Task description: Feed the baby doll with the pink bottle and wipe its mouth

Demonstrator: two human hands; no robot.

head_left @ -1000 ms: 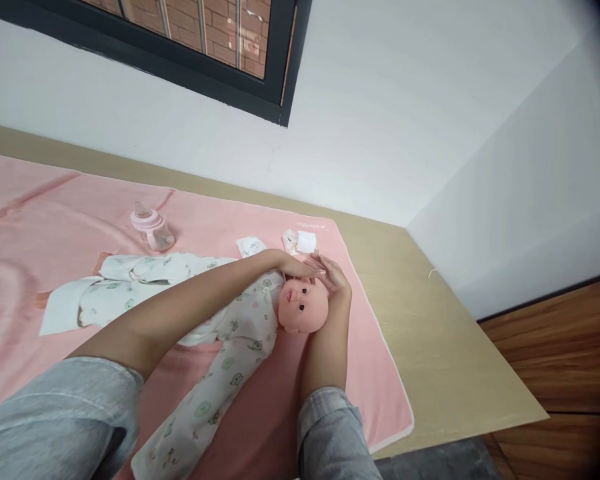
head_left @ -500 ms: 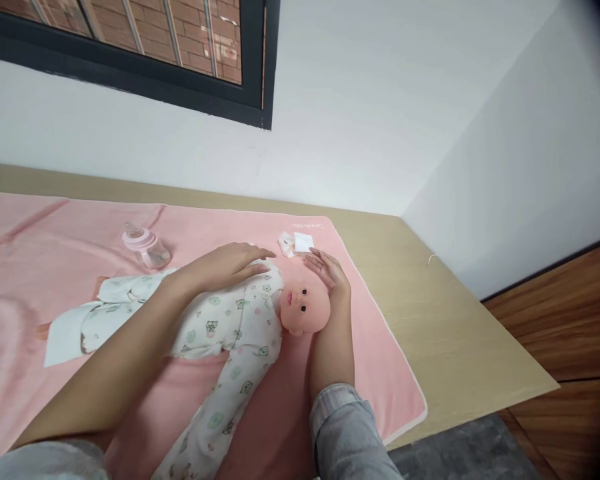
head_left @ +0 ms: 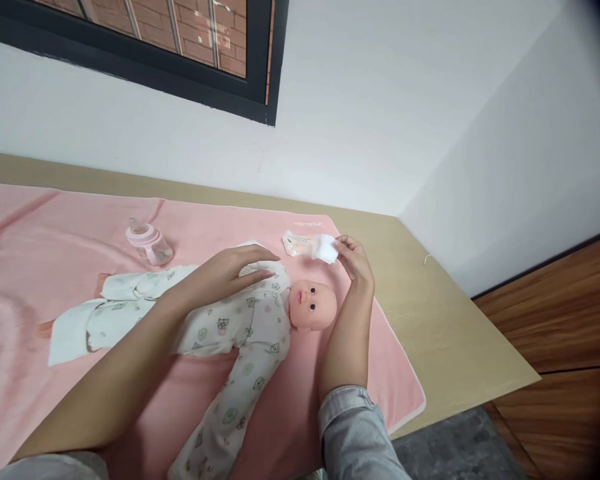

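Observation:
A baby doll [head_left: 313,305] lies on its back on the pink blanket, dressed in a white patterned outfit [head_left: 215,327]. My left hand [head_left: 233,270] rests on the doll's chest, fingers stretched out and holding nothing. Beyond the doll's head, my right hand [head_left: 354,259] pinches the edge of a small white tissue [head_left: 326,249] between thumb and fingers. Beside the tissue is a small, crumpled clear-and-white packet [head_left: 295,244].
A pink-topped baby bottle [head_left: 150,244] lies tilted on the pink blanket [head_left: 220,223], past the doll's legs. The blanket covers part of a wooden tabletop [head_left: 430,327]. White walls and a barred window [head_left: 215,40] stand behind, wood panels at right.
My right hand has moved from beside the doll's head to the right and taken hold of the white tissue. The tissue has shifted right. My left hand stays on the doll's chest.

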